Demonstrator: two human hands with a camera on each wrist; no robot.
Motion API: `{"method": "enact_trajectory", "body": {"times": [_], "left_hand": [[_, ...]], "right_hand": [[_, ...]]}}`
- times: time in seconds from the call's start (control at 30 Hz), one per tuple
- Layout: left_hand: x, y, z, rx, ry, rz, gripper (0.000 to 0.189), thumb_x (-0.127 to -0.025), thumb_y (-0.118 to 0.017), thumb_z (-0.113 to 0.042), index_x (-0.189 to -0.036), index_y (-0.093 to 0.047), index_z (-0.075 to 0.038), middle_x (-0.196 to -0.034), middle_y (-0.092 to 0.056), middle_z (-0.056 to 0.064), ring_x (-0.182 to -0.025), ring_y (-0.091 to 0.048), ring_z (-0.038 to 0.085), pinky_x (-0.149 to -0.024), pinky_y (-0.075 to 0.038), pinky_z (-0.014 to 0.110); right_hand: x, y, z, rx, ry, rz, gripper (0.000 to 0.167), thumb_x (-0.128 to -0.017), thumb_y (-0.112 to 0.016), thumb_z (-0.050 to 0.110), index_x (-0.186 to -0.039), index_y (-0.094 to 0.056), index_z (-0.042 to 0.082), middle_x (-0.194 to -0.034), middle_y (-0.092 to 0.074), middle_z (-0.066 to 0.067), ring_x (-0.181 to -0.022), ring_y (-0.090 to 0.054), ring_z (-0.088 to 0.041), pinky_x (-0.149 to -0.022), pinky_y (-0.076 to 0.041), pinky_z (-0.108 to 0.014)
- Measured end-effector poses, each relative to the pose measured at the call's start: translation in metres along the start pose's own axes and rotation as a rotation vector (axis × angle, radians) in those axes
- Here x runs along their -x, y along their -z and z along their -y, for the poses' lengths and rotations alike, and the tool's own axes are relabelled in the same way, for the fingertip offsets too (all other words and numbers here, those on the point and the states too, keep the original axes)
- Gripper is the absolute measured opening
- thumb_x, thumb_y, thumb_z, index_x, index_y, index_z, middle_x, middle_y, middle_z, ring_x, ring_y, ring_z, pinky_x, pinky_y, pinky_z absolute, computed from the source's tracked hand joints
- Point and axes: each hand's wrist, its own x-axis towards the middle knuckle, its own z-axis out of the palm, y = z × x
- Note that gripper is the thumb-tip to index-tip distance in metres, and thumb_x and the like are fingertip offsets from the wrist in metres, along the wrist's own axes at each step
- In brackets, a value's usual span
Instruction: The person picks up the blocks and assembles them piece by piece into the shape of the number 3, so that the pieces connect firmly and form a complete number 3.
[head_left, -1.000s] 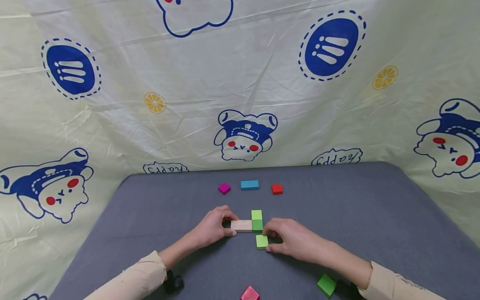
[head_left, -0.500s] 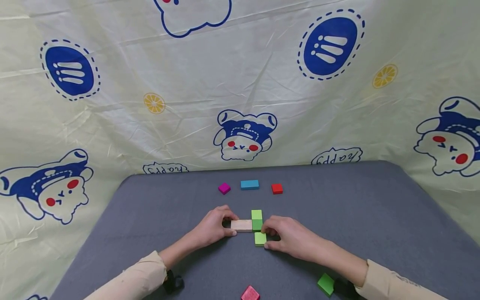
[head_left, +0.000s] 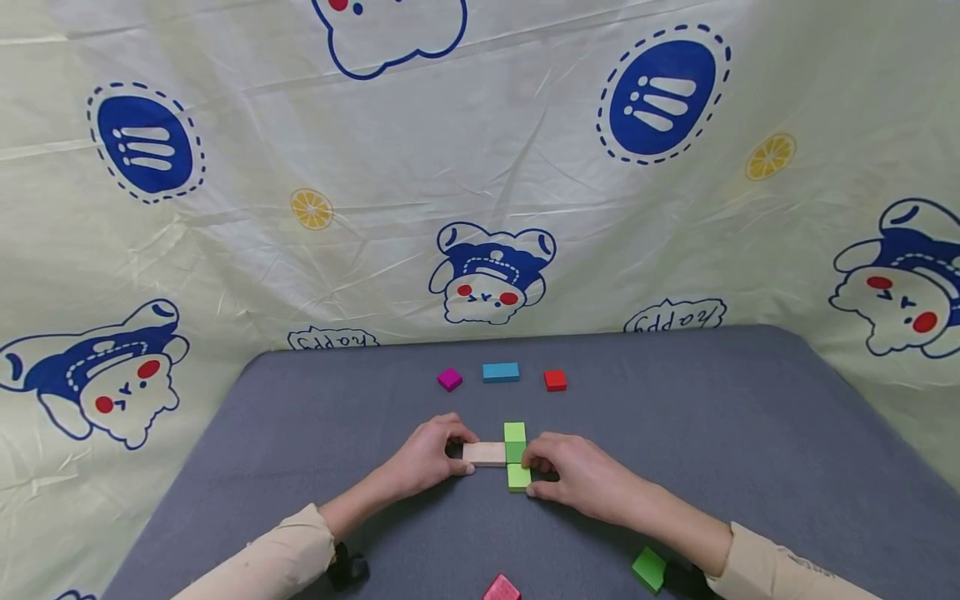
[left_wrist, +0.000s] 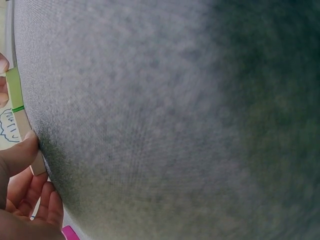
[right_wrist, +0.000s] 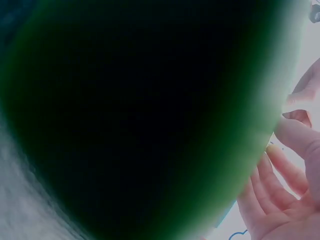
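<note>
My left hand [head_left: 430, 454] pinches the left end of a pale wooden block [head_left: 483, 454] between thumb and fingers; the left wrist view also shows the thumb over this pale block [left_wrist: 22, 122]. A green block [head_left: 514, 452] touches its right end, with a light green block [head_left: 514, 432] on the far side. On the near side lies a second light green block [head_left: 518, 478], up against the green one. The right hand [head_left: 585, 477] holds that near block by its right side, thumb in front. In the right wrist view a large dark blur hides most of this work.
Toward the back of the grey table [head_left: 337, 392] lie a magenta block [head_left: 450, 379], a blue block [head_left: 500, 372] and a red block [head_left: 555, 380]. Nearer me are a pink block [head_left: 502, 588] and a green block [head_left: 649, 571], the latter beside my right forearm.
The right hand has slid the near light green block away from me and slightly left, closing the gap to the green block. My left hand has stayed on the pale block.
</note>
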Motion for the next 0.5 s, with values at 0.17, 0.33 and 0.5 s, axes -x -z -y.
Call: {"method": "enact_trajectory", "body": {"times": [0.17, 0.33, 0.5], "left_hand": [[0.0001, -0.0006, 0.0009, -0.003, -0.009, -0.006, 0.024, -0.080, -0.082, -0.009, -0.102, -0.073, -0.010, -0.091, -0.058, -0.006, -0.087, -0.053, 0.013, -0.080, -0.044, 0.031], [0.0002, -0.0005, 0.0010, -0.002, -0.010, -0.005, 0.024, -0.080, -0.082, -0.008, -0.102, -0.073, -0.010, -0.091, -0.058, -0.006, -0.088, -0.053, 0.014, -0.080, -0.045, 0.031], [0.0006, -0.0007, 0.0012, -0.003, -0.005, -0.002, 0.024, -0.080, -0.081, -0.009, -0.103, -0.073, -0.010, -0.092, -0.058, -0.007, -0.088, -0.053, 0.014, -0.080, -0.045, 0.031]], "right_hand": [[-0.0014, -0.0004, 0.0000, 0.004, -0.006, 0.004, 0.022, -0.082, -0.080, 0.021, -0.100, -0.068, 0.019, -0.089, -0.057, 0.012, -0.080, -0.054, -0.006, -0.070, -0.047, -0.028], [-0.0023, -0.0013, 0.0011, 0.009, -0.012, -0.002, 0.022, -0.082, -0.080, 0.022, -0.100, -0.068, 0.018, -0.089, -0.056, 0.011, -0.080, -0.053, -0.006, -0.070, -0.047, -0.028], [-0.0025, -0.0021, 0.0017, 0.007, -0.020, -0.003, 0.023, -0.082, -0.081, 0.021, -0.100, -0.068, 0.018, -0.088, -0.056, 0.011, -0.080, -0.053, -0.007, -0.070, -0.046, -0.028]]}}
